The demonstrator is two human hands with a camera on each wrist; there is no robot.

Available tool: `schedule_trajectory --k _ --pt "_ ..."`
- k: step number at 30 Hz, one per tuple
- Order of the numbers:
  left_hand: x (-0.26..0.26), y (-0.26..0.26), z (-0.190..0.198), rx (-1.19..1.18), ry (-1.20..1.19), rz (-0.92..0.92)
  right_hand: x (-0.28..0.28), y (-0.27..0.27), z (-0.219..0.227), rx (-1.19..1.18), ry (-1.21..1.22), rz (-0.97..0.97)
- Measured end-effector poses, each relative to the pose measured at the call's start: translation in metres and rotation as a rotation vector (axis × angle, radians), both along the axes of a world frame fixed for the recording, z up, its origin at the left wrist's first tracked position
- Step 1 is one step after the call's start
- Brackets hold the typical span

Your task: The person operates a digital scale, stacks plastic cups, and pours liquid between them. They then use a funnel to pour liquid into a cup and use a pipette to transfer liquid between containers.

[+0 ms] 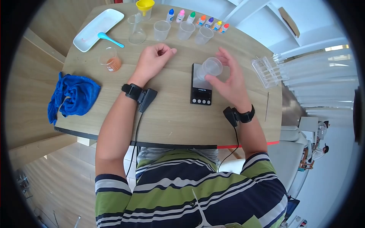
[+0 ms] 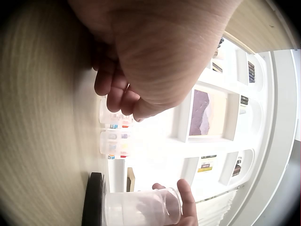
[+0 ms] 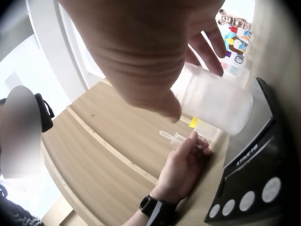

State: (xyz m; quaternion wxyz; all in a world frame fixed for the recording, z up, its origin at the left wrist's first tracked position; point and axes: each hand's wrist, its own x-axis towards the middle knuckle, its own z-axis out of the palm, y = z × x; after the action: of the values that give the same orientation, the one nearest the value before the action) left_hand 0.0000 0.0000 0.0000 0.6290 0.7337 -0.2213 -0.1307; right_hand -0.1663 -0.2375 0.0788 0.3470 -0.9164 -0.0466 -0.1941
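A clear plastic cup (image 1: 213,67) stands over the plate of a black digital scale (image 1: 201,91). My right hand (image 1: 232,81) is around the cup, its thumb close by the near side and its fingers spread past the far side. In the right wrist view the thumb (image 3: 170,109) overlaps the cup's rim end, with the fingers reaching beyond the cup (image 3: 214,101). Nothing is held by my left hand (image 1: 153,62), which rests on the table left of the scale. Its fingers (image 2: 115,96) are loosely curled.
Behind stand several clear cups (image 1: 161,31), small colour bottles (image 1: 191,17), a glass cylinder (image 1: 137,32) and a yellow funnel (image 1: 145,5). At left are a white tray (image 1: 85,41), blue spoon (image 1: 110,39), beaker of orange liquid (image 1: 113,64) and blue cloth (image 1: 78,95). A clear rack (image 1: 268,72) is at right.
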Motion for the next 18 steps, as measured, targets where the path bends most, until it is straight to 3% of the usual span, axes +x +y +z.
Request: schedule_trajectory --k 3,5,6,8,12,14,18 --pt "-0.001 0.001 0.000 -0.002 -0.003 0.007 -0.001 -0.013 0.001 -0.003 -0.176 0.000" --pt "0.000 0.000 0.000 -0.003 0.009 -0.003 -0.002 -0.032 -0.010 0.265 -0.157 -0.161" --pt "0.001 0.000 0.001 -0.007 0.003 -0.008 0.001 -0.046 -0.017 0.261 -0.164 -0.165" --pt "-0.001 0.000 0.002 0.013 0.010 -0.007 0.012 -0.073 -0.027 0.570 -0.016 -0.256" --pt "0.001 -0.001 0.000 0.008 0.008 -0.014 0.057 -0.078 -0.033 0.444 0.001 -0.290" --pt "-0.002 0.000 0.003 0.017 0.039 -0.004 0.079 -0.068 -0.032 0.160 -0.017 -0.238" --pt "0.000 0.000 0.002 0.013 0.034 0.001 0.117 -0.061 -0.040 0.015 -0.046 -0.139"
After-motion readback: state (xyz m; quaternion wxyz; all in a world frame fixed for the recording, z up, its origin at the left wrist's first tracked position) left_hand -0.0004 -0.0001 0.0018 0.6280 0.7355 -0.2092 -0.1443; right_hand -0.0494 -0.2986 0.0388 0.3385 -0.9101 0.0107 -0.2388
